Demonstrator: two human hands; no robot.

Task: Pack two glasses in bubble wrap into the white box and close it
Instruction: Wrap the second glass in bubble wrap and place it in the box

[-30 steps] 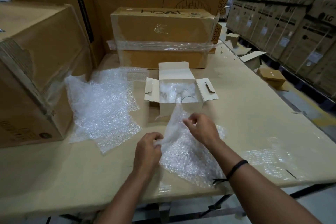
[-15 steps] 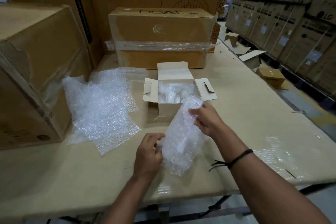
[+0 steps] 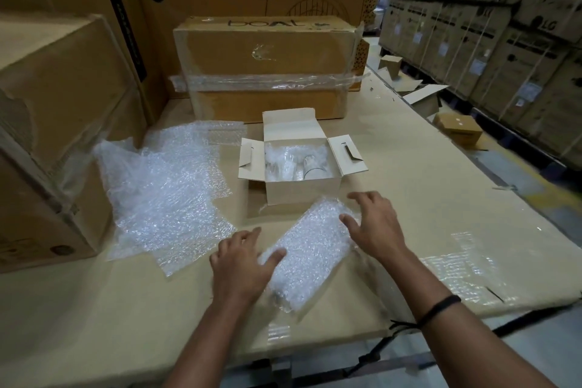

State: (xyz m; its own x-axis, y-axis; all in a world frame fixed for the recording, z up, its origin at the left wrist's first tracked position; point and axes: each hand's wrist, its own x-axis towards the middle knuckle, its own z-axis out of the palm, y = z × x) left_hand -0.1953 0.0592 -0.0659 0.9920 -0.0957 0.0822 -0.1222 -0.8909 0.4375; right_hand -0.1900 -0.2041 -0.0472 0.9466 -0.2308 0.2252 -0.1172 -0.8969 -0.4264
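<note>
"Hands first: how were yours placed?"

"Both lay open. My left hand (image 3: 241,264) had its fingers straight and its thumb laid on the near end of a folded pad of bubble wrap (image 3: 310,249). My right hand (image 3: 374,230) had its fingers spread over the pad's far end. Neither was curled round anything."

"Where was the pad?"

"Flat on the cardboard-covered surface (image 3: 409,198), lying slantwise just in front of the white box (image 3: 302,190), not in it."

"And the box?"

"It stood open, with its back flap upright and both side flaps folded out. Inside I could see glasses (image 3: 310,168) amid more bubble wrap. One rim showed plainly, but I couldn't tell how many were in there."

"Anything else around?"

"To the left of the box, loose sheets of bubble wrap (image 3: 163,195) lay spread out, reaching to a big brown carton (image 3: 56,135). Behind the box sat a taped carton (image 3: 267,72) marked boAt. I wore a black band (image 3: 437,309) on my right wrist."
</note>
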